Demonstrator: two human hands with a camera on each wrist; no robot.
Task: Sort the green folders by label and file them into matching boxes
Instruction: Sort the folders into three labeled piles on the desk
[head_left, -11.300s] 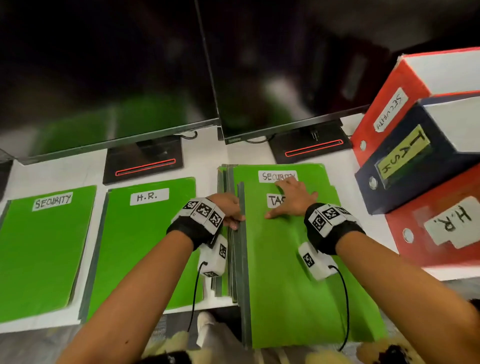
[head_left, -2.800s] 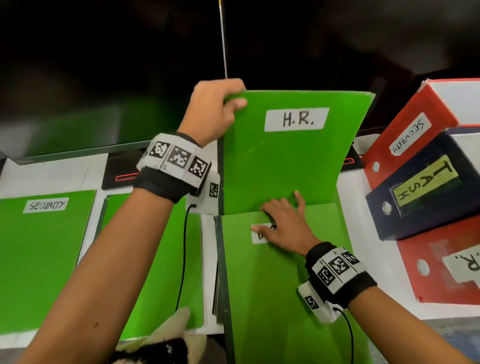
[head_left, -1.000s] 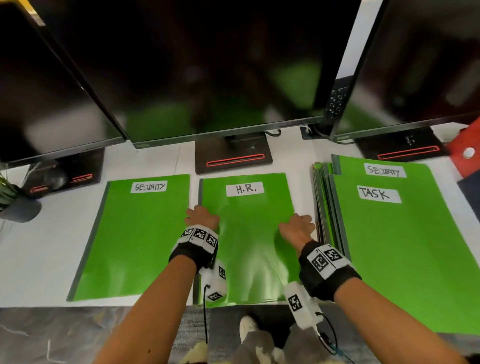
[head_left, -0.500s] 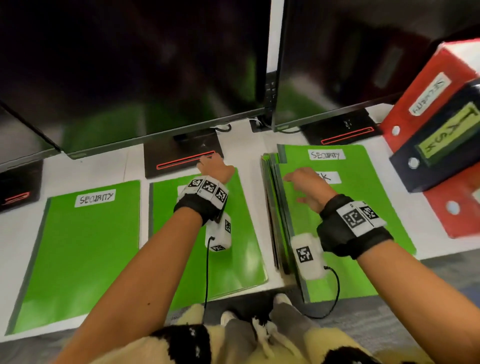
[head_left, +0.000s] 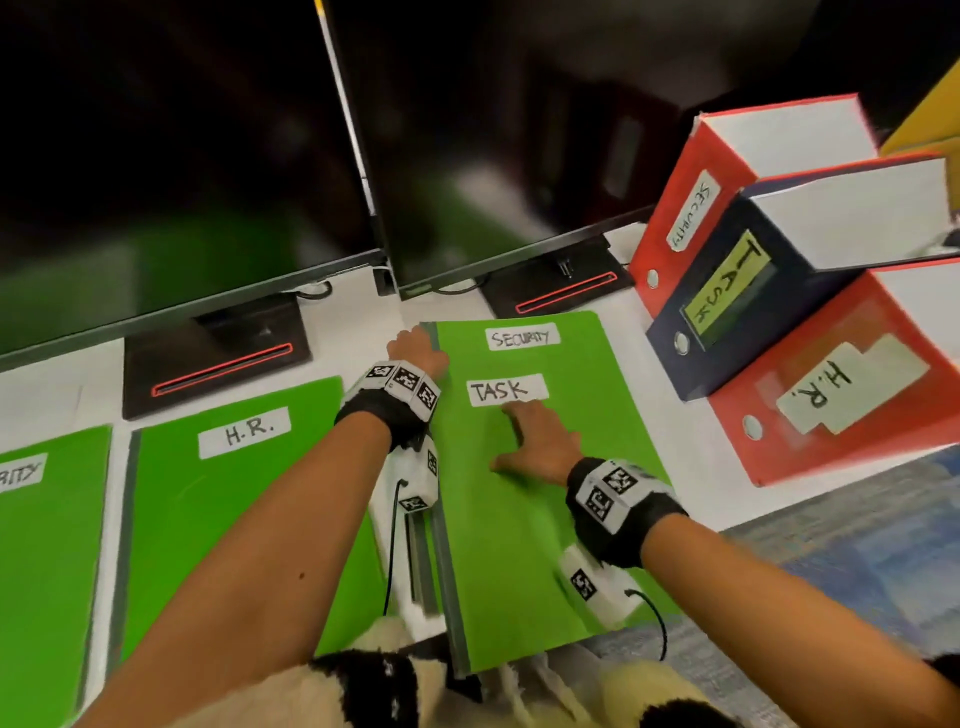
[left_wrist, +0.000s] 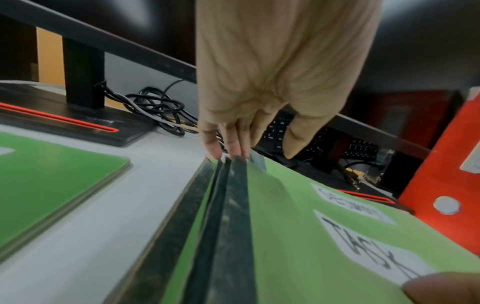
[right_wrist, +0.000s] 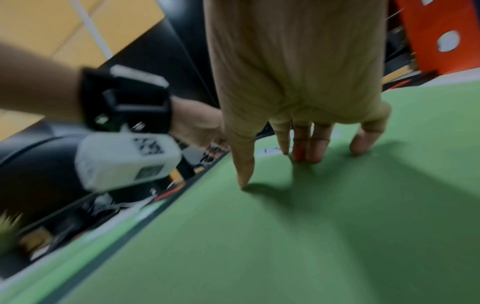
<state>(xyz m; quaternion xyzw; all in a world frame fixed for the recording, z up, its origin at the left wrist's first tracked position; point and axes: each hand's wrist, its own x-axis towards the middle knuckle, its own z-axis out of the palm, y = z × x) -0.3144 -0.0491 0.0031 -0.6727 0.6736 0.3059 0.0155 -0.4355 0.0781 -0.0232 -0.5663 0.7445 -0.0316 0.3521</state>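
Observation:
A stack of green folders lies right of centre. Its top folder is labelled TASK, and one labelled SECURITY sticks out behind it. My right hand presses flat on the TASK folder just below its label, fingers spread. My left hand is at the stack's far left corner. Its fingertips touch the ends of the dark spines while the thumb stays apart above the cover. Sorted H.R. and SECURITY folders lie to the left.
Three labelled file boxes lean at the right: red SECURITY, navy TASK, red H.R.. Two dark monitors stand along the back on black bases. Cables and a keyboard lie behind the stack.
My left hand left the H.R. folder and moved right to the stack's far left corner. My right hand slid down below the TASK label, which now shows fully.

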